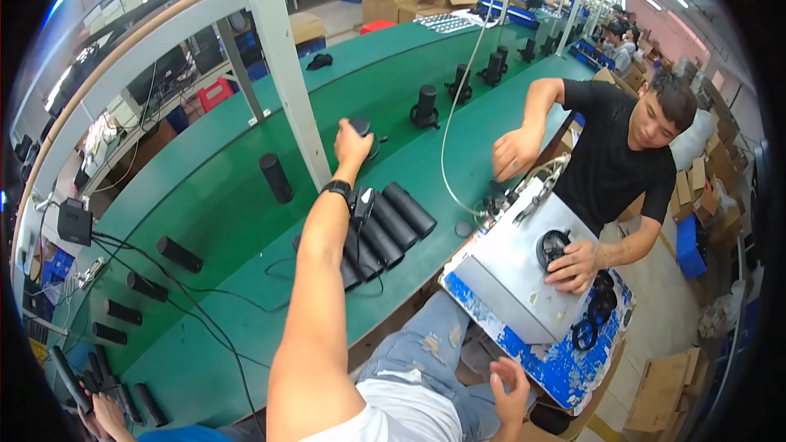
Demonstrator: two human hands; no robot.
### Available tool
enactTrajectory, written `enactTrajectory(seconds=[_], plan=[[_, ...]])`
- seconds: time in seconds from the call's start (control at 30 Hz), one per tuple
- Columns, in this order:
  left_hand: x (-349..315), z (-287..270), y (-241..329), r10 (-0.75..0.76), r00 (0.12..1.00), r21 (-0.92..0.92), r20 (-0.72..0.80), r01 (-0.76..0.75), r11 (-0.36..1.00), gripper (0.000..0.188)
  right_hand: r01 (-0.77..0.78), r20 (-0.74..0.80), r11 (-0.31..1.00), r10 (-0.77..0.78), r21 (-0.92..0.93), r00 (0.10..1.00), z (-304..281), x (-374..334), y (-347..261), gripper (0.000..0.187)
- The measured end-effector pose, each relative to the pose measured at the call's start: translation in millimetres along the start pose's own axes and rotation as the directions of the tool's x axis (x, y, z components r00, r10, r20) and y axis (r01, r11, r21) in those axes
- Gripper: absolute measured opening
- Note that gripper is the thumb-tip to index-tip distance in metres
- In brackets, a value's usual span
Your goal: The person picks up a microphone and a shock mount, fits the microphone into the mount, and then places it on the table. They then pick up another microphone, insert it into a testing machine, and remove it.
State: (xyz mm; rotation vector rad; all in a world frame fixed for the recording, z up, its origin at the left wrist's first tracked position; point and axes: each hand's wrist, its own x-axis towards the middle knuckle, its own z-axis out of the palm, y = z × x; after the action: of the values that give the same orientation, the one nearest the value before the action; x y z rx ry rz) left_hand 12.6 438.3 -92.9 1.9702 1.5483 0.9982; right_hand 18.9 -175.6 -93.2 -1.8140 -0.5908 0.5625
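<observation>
My left hand reaches across the green bench, closed around a black cylinder with a round top. The hand hides most of that cylinder's body. Below the left wrist, several black tubes lie side by side on the bench. A small black corded device rests over them, partly behind my forearm. My right hand hangs low beside my leg, fingers loosely bent and apart, with nothing seen in it.
Black cylinders stand along the darker green strip. A white post rises beside my left hand. At right, a co-worker handles a black ring-shaped part on a metal box. Black cables cross the bench at left.
</observation>
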Motion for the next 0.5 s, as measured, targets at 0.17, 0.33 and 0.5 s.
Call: enactTrajectory(seconds=[0.17,0.33,0.5], plan=[[6.5,8.7,-10.4,-0.154,0.985,0.116,0.079,0.145,0.983,0.07,-0.029,-0.041,0.998,0.027,-0.048,0.999,2.4,-9.7,-0.9,0.037],[-3.1,-9.5,31.7,0.381,0.897,0.18,-0.225,-0.346,0.921,0.071,-0.182,-0.021,0.983,0.182,0.025,0.983,4.1,-4.1,-11.3,0.034],[-97.3,-121.1,72.4,0.873,0.414,0.031,-0.259,-0.899,0.436,0.042,-0.184,0.026,0.983,0.184,-0.01,0.983,9.8,9.8,-8.0,0.033]])
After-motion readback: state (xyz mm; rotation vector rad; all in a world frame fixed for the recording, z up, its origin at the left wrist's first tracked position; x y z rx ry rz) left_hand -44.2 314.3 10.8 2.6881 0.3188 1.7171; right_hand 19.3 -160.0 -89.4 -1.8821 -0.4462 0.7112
